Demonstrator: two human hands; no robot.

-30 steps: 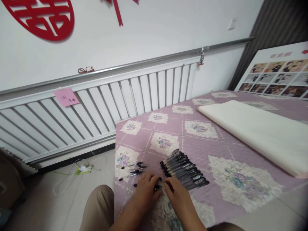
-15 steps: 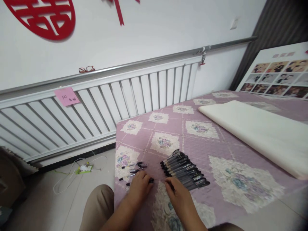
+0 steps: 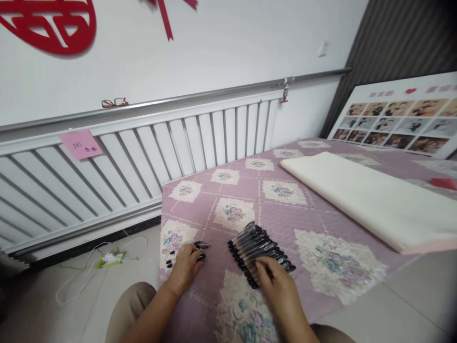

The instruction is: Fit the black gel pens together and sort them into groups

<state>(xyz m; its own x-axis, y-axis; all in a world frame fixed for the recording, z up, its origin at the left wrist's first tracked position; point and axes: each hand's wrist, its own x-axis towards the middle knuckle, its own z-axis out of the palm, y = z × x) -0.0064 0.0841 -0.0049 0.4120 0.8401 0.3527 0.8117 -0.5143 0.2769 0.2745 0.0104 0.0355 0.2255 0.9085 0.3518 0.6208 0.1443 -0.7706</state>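
Several black-capped pens [image 3: 255, 245] lie side by side in a slanting row on the floral bedspread [image 3: 214, 214]. At the near end of this row is my right hand [image 3: 280, 286], its thumb and fingers closed on the nearest pen, which they partly cover. To the left, my left hand [image 3: 185, 267] rests over a small group of loose pens [image 3: 202, 244] near the bed's edge. Its fingers are bent around a pen [image 3: 201, 257] whose dark end shows beside them. The middle of that group is hidden under the hand.
A folded cream pad [image 3: 357, 200] lies on the right of the bed. Behind the bed runs a white radiator [image 3: 171, 147] with a pink note [image 3: 81, 144] and glasses [image 3: 114, 102] above. A photo board [image 3: 400, 119] leans at the back right. A cable with a green-and-white power strip [image 3: 110, 258] lies on the floor.
My right hand has moved onto the near end of the row, where a pen now lies under its fingers. My left hand has drawn away from the row, over the loose pens. The view has shifted right.
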